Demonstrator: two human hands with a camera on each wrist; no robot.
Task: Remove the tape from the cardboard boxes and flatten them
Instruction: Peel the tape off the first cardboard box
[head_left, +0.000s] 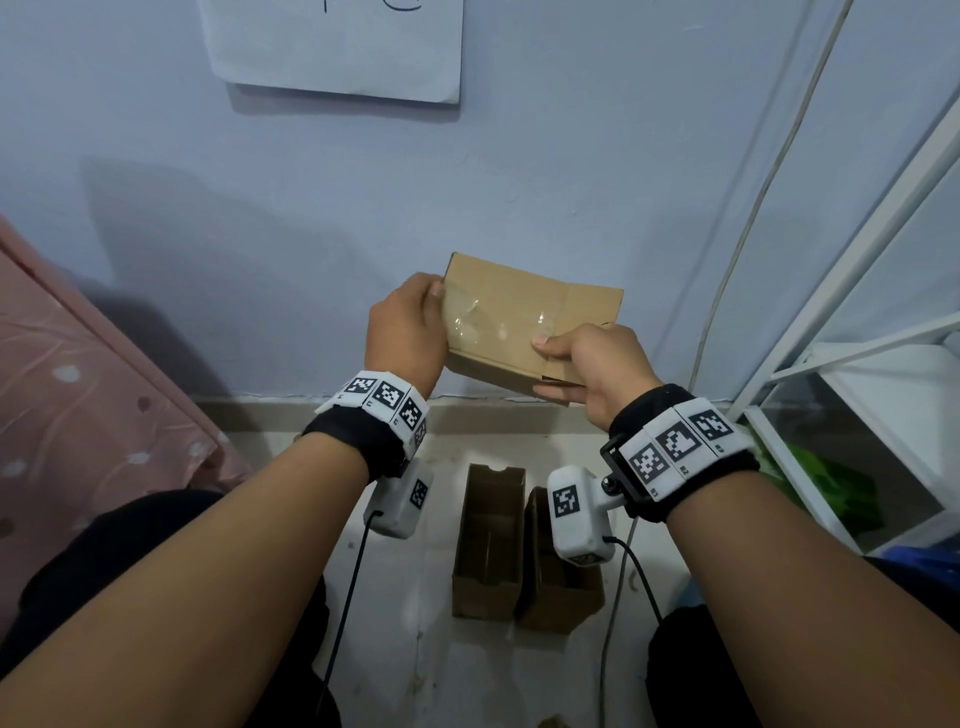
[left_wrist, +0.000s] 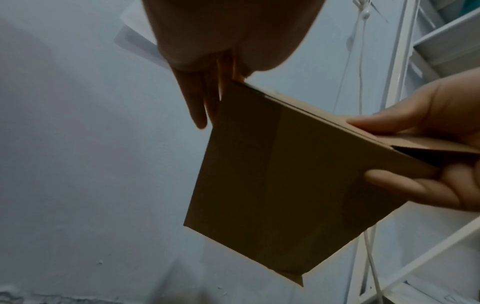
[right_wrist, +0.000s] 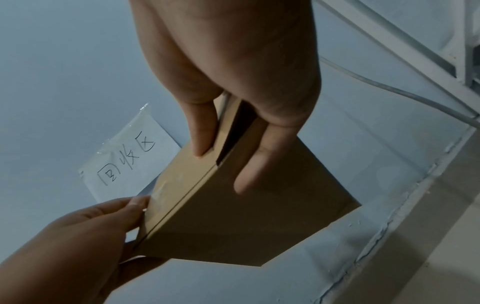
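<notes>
the far side of the box (head_left: 524, 325) is hidden in the head view, and the left hand (head_left: 402, 332) covers its left end there, so only the thumb tip shows at the edge. clear tape (head_left: 493, 325) lies across the top face, wrinkled and glossy; where it ends is hard to make out, and the wrist views are too dim to show it well. a sheet of paper (head_left: 337, 47) on the wall is cut off at the top of the head view; the right wrist view shows it whole, with handwriting.

the box is held up in the air before the wall, between both hands, above two open boxes (head_left: 491, 543) on the floor. the right wrist camera partly covers the right one of these.

the left hand grips the box's left end, thumb on the top edge, fingers (left_wrist: 197, 102) behind it. the right hand (head_left: 592, 369) clamps the near right corner: thumb pressed on the taped top face, fingers (right_wrist: 250, 164) spread flat under the bottom face. a dark gap shows at that end between the flaps, so the end looks partly open.

a white rack (head_left: 852, 332) stands at the right, cut off by the frame, with a cable (head_left: 748, 218) running down the wall beside it. pink cloth (head_left: 78, 374) lies at the left.
</notes>
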